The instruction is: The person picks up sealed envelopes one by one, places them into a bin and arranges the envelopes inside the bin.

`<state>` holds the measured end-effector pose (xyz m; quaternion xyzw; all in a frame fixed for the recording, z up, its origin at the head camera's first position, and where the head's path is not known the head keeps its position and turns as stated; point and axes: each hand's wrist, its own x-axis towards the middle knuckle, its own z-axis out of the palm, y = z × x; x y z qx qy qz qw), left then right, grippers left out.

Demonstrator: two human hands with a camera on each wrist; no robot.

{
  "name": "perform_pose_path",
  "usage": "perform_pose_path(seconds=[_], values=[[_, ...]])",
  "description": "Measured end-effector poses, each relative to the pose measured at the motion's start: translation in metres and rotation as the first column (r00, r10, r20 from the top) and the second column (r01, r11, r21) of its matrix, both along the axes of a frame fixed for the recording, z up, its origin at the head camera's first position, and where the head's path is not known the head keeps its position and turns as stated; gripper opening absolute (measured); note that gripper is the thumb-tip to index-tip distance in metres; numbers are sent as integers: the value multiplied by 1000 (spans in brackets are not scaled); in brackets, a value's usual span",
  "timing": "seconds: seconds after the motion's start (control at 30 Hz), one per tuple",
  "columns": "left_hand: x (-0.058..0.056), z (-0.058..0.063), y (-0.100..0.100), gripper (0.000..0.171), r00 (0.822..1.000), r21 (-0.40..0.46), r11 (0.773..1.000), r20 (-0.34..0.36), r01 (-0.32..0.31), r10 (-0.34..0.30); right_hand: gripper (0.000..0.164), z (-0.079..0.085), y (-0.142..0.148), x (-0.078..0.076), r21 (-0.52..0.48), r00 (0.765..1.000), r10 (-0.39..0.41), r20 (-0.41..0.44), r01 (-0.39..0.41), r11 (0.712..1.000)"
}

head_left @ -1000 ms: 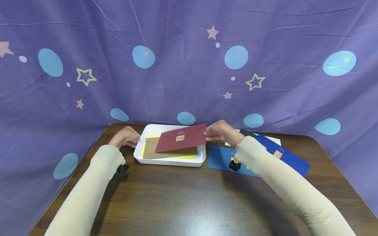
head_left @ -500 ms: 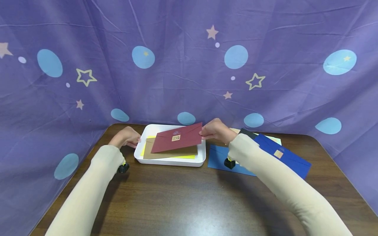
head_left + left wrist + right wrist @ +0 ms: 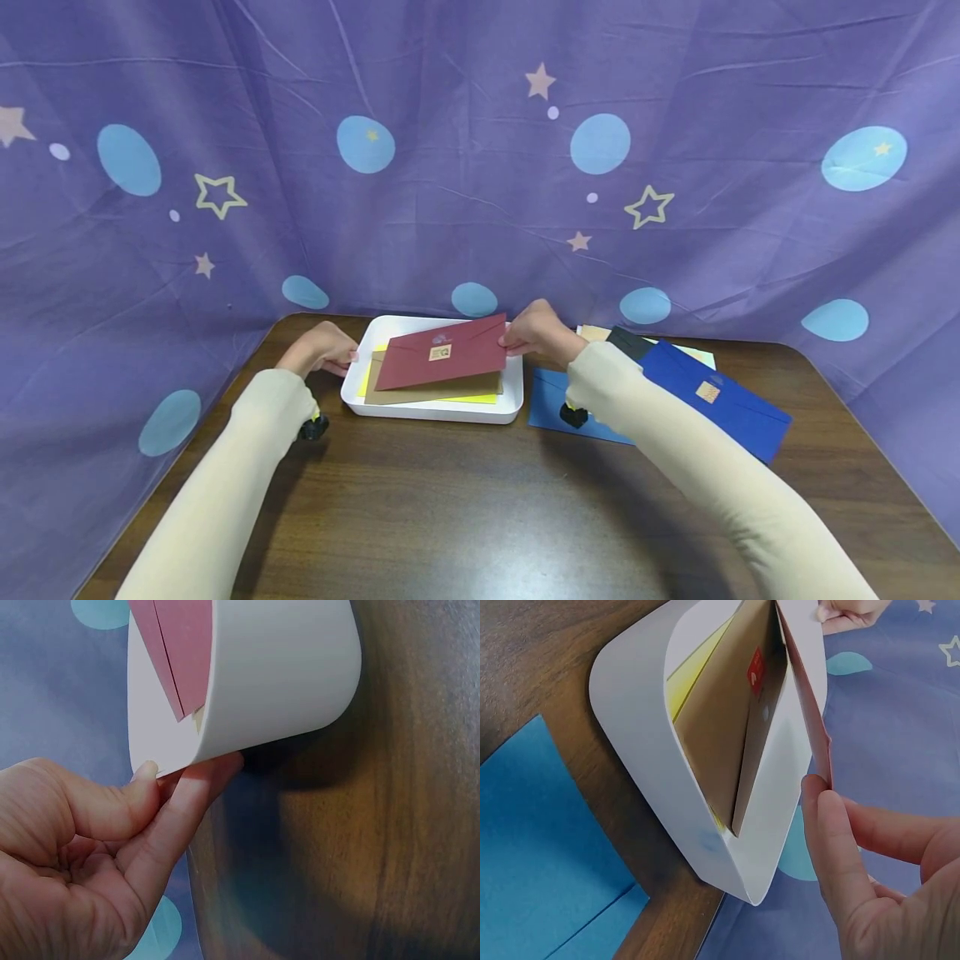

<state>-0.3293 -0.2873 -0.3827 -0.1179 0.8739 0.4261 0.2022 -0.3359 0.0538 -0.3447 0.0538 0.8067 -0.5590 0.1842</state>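
Observation:
My right hand [image 3: 536, 332] pinches the right edge of a dark red envelope [image 3: 450, 367], which is tilted over a white tray [image 3: 435, 411]. In the right wrist view the red envelope [image 3: 810, 712] appears nearly edge-on between thumb and fingers. Beneath it in the tray lie a brown envelope [image 3: 716, 742] with a red sticker and a yellow envelope [image 3: 690, 675]. My left hand [image 3: 325, 348] grips the tray's left rim, the thumb at the rim and the fingers against the outer wall, as the left wrist view shows [image 3: 112, 832].
To the tray's right, a light blue envelope [image 3: 550, 408] lies flat on the brown table [image 3: 420, 500]. Farther right are a dark blue envelope [image 3: 720, 400], a black one [image 3: 628, 342] and pale ones [image 3: 595, 332], partly hidden by my right arm. A purple curtain [image 3: 480, 233] hangs behind.
My right hand has moved a little to the left, carrying the red envelope farther over the tray. My left hand and the tray have stayed where they were.

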Motion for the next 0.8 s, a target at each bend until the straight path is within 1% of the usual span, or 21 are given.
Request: perform_pose_path(seconds=[0.23,0.47,0.6,0.73,0.8], values=[[2,3,1,13,1000,-16,1000,0,-17,17,21,-4,-9,1,29,1000,-9,-7,9,1000],[3,5,1,15,1000,12,1000,-15,0,0,22,-4,-15,3,44,1000,-9,-7,10,999],[3,5,1,14,1000,20,1000,-6,13,-13,21,-6,-17,3,43,1000,-3,0,3,999],[1,3,-1,19,999,32,999,3,35,-35,20,-8,-18,2,35,1000,2,2,-2,999],[0,2,-3,18,999,41,998,3,38,-38,19,-9,-18,2,44,1000,3,3,-3,999]])
